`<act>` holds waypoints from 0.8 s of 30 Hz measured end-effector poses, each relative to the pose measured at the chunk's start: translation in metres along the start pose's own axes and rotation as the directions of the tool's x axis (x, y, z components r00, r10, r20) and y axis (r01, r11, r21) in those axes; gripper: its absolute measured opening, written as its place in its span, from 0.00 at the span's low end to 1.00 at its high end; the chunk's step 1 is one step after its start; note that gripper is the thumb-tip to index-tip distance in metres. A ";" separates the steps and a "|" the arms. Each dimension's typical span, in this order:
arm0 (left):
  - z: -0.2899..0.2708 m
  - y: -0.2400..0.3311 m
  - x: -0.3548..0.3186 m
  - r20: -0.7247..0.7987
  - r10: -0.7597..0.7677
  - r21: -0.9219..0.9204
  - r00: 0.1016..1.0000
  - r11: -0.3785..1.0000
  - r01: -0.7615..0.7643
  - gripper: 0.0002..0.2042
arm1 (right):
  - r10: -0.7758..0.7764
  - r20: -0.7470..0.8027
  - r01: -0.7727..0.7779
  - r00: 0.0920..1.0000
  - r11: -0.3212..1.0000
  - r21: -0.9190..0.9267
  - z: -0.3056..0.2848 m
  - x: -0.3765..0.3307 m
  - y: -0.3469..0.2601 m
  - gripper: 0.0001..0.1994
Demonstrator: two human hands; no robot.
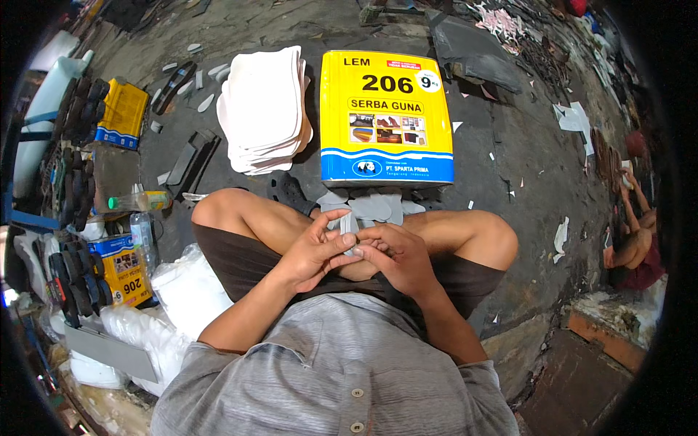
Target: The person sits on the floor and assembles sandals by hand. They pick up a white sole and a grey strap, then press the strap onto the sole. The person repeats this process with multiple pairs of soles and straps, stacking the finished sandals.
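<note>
Above my crossed legs, my left hand (pixel 314 254) grips a small stack of thin grey-white pieces (pixel 348 224) between thumb and fingers. My right hand (pixel 398 253) pinches at the stack's near right side, its fingertips touching the left thumb area. What lies between the right fingertips is partly hidden. Just beyond my hands, several flat grey cut pieces (pixel 379 208) lie in a loose pile before a large yellow and blue tin (pixel 385 163). Left of the tin is a pile of white shaped sheets (pixel 263 102), slightly fanned out.
Dark sandals (pixel 285 190) sit by my left knee. At left are a rack of dark soles (pixel 74 182), yellow tins (pixel 122 112), a green-capped bottle (pixel 131 201) and white plastic bags (pixel 190 291). Scraps dot the floor. Another person (pixel 634 247) sits at far right.
</note>
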State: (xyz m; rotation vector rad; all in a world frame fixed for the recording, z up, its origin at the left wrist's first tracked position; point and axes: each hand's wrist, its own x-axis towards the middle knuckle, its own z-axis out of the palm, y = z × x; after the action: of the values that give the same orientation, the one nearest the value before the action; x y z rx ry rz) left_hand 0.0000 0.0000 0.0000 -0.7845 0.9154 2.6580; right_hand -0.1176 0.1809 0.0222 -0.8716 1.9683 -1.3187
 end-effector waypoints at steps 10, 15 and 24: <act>-0.001 0.000 -0.005 0.019 -0.017 0.018 1.000 1.000 0.017 0.32 | 0.041 0.051 -0.045 0.998 0.996 0.075 -0.001 0.002 0.012 0.06; -0.002 0.002 -0.006 0.121 -0.011 0.058 0.993 0.998 0.004 0.33 | 0.182 0.070 -0.195 0.981 0.908 0.371 0.000 -0.002 0.022 0.07; -0.002 0.005 -0.001 0.062 0.003 0.024 0.998 1.000 -0.005 0.32 | 0.190 -0.382 -0.131 0.905 0.976 0.175 -0.013 0.006 0.034 0.14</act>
State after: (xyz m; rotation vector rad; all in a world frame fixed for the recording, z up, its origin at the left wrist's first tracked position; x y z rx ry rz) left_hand 0.0001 -0.0050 0.0019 -0.6916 0.9327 2.6537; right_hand -0.1379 0.1930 -0.0063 -0.3778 2.1550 -1.6121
